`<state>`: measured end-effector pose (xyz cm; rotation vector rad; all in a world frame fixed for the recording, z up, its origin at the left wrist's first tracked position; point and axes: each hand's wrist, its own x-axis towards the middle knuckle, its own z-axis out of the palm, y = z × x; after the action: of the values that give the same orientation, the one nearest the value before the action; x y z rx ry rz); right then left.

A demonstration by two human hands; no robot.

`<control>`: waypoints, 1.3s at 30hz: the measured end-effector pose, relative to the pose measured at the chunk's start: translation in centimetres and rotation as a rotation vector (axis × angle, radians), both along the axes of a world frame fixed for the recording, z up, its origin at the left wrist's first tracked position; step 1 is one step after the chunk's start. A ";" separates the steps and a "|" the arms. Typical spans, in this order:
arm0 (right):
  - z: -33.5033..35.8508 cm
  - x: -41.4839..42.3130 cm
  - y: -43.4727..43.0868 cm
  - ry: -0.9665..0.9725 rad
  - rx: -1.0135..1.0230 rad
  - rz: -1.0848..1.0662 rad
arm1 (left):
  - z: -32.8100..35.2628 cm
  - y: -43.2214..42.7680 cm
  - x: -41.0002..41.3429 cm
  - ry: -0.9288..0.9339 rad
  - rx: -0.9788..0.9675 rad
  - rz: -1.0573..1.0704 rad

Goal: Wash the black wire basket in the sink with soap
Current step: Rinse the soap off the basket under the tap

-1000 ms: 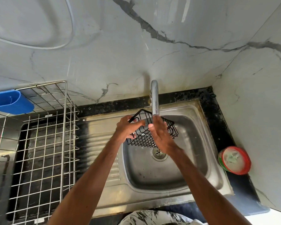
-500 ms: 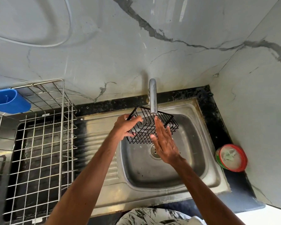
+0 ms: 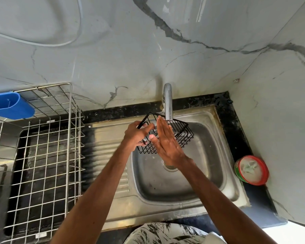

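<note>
Since half a second ago your right hand (image 3: 167, 147) has slid up along the black wire basket (image 3: 165, 134), fingers now reaching the rim under the faucet (image 3: 168, 103), where before they sat lower on the near side.

From the head camera, the only view: your left hand (image 3: 137, 133) pinches the basket's left edge — thumb on the near side, fingers curled over the wires — and holds it tilted above the sink (image 3: 218, 176), just ahead of both hands. Your right hand is flat, fingers pressed together, its palm laid against the mesh as if rubbing it. The spout hangs directly over the basket; whether water runs you cannot tell, and no lather shows on the wires.

To your right hand's far right, well apart, a red-rimmed soap tub (image 3: 251, 170) sits on the counter with a pale scrap inside. To your left hand's left stands the dish rack (image 3: 42, 155), a blue holder (image 3: 11, 106) clipped to it.

Judging by this, you are mid-scrub or rinsing by hand — soaping is unconfirmed, and the final rinse and setting the basket aside remain.
</note>
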<state>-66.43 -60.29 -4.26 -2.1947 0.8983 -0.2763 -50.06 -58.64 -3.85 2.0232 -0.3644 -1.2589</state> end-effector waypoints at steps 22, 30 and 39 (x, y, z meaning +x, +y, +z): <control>-1.1 -1.4 -4.4 0.145 0.305 -0.136 | 1.2 2.8 0.0 0.044 0.028 0.039; 0.0 1.1 -1.0 0.105 0.091 0.089 | 1.3 3.2 0.1 0.075 0.028 0.100; -3.3 -1.9 -5.7 0.303 0.377 -0.161 | 2.1 4.8 0.2 0.042 0.026 0.151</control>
<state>-68.30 -66.02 -7.52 -1.8425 1.1885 0.1472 -49.84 -53.85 -1.79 2.0032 -0.1723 -1.2155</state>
